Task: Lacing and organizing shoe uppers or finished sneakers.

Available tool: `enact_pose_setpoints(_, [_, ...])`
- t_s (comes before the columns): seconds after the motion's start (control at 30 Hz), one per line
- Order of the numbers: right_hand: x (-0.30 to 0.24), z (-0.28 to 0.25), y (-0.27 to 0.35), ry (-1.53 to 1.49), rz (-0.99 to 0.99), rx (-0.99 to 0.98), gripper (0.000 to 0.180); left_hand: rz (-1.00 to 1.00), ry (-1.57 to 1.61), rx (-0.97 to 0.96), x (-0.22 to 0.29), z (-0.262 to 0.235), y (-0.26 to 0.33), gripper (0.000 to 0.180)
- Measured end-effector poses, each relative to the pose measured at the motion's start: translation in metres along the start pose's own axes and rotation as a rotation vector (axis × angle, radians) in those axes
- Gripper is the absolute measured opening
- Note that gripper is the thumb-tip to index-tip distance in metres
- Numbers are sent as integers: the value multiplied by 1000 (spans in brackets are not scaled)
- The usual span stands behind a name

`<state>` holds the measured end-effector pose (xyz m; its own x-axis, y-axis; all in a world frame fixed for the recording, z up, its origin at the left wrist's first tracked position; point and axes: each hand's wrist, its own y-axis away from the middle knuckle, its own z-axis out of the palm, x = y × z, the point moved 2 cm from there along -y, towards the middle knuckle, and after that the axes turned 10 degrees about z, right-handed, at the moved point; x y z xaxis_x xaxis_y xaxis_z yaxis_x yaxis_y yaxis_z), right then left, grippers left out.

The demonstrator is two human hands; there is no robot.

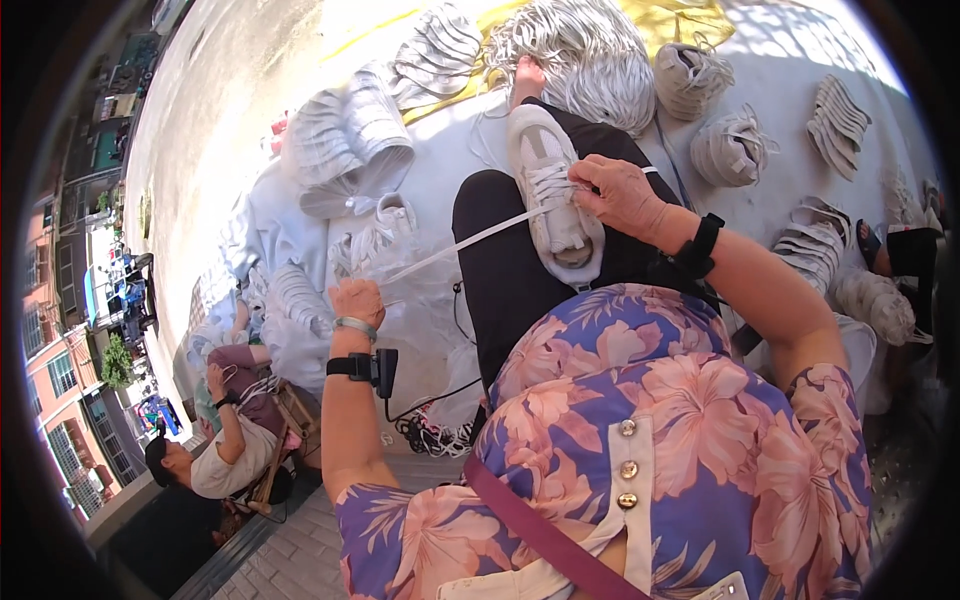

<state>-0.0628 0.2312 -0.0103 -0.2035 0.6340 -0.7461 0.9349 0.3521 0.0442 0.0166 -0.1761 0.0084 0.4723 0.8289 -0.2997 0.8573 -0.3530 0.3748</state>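
A white and grey shoe upper lies lengthwise over my dark-trousered lap, its toe end toward me or away, I cannot tell which. White lacing crosses its middle. From there a flat white shoelace runs taut down to the left. My left hand is closed in a fist around its far part, well away from the shoe. At the lacing, my right hand pinches with thumb and fingers beside the shoe's right edge. A short white lace end shows past that hand; what exactly lies between the fingertips is hidden.
A big heap of white laces lies on yellow sheeting ahead. Stacked white shoe uppers stand at left. More bundled uppers sit at right. A black cable hangs near my left wrist. Another person sits at lower left.
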Motion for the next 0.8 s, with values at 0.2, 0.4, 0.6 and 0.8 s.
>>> enact_pose_setpoints(0.2, [11, -1, 6, -30, 27, -132, 23, -157, 31, -237, -4, 14, 6, 14])
enact_pose_setpoints(0.4, [13, -12, 28, 178, 8, -188, 9, 341, 481, 592, 122, -101, -85, 42])
enact_pose_setpoints(0.6, [17, -44, 37, 352, -48, -93, 7, 394, 307, 535, 156, -92, -117, 28])
enact_pose_setpoints(0.8, [24, -35, 39, 320, -95, -60, 5, 405, 247, 586, 146, -94, -110, 6])
